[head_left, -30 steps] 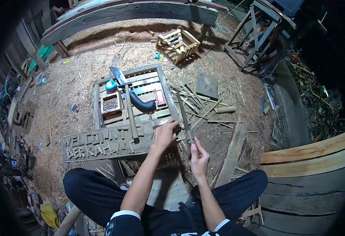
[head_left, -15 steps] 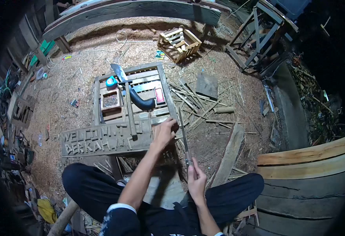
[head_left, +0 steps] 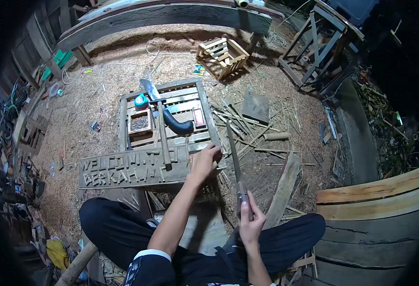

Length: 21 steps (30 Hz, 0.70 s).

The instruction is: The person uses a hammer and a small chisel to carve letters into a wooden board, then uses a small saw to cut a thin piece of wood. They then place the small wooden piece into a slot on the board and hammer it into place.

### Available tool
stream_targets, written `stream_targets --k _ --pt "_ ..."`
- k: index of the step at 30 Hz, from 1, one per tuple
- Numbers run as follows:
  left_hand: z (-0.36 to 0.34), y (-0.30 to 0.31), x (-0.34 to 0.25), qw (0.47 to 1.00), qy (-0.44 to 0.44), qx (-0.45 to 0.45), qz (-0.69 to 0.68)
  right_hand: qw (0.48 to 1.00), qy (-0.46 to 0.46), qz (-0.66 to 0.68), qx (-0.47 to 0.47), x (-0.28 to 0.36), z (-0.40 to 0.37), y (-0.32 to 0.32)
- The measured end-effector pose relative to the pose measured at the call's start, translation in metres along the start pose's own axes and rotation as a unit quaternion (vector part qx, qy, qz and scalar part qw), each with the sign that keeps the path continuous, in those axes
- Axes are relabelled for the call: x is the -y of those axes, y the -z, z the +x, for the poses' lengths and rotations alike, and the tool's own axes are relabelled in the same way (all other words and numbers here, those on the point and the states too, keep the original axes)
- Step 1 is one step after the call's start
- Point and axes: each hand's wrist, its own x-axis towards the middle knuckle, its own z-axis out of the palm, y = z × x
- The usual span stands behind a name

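My right hand (head_left: 251, 222) is wrapped round the handle of a long knife (head_left: 234, 151), whose narrow blade points up and away from me. My left hand (head_left: 204, 163) is closed at the right end of the wooden sign (head_left: 123, 168) with raised stick letters; what its fingers pinch is too small to make out. The sign lies across the near edge of a slatted wooden table (head_left: 202, 97). On the slats are a hammer (head_left: 163, 138), a machete with a curved black handle (head_left: 177, 123), a blue tape measure (head_left: 141, 101), a small box of nails (head_left: 140, 122) and a red-and-white box (head_left: 198, 117).
Thin sticks (head_left: 235, 119) and a square board (head_left: 256, 107) lie on the ground to the right. Beyond the table stand a slatted crate (head_left: 222, 57) and a long wooden bench (head_left: 171, 18). Planks (head_left: 376, 207) are at the right. Part of another person shows at the top left.
The knife in my right hand has shifted slightly right and down, its blade now farther from my left hand. The whole view has moved a little.
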Motion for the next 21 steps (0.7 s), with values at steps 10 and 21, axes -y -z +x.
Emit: stream_targets --k 10,21 --pt "-0.001 -0.002 0.004 0.999 0.014 0.032 -0.005 0.999 0.046 -0.012 0.007 -0.027 0.078 -0.044" --pt "-0.002 -0.006 0.009 1.0 0.002 0.007 -0.01 0.999 0.021 0.001 0.025 -0.033 0.09 -0.055"
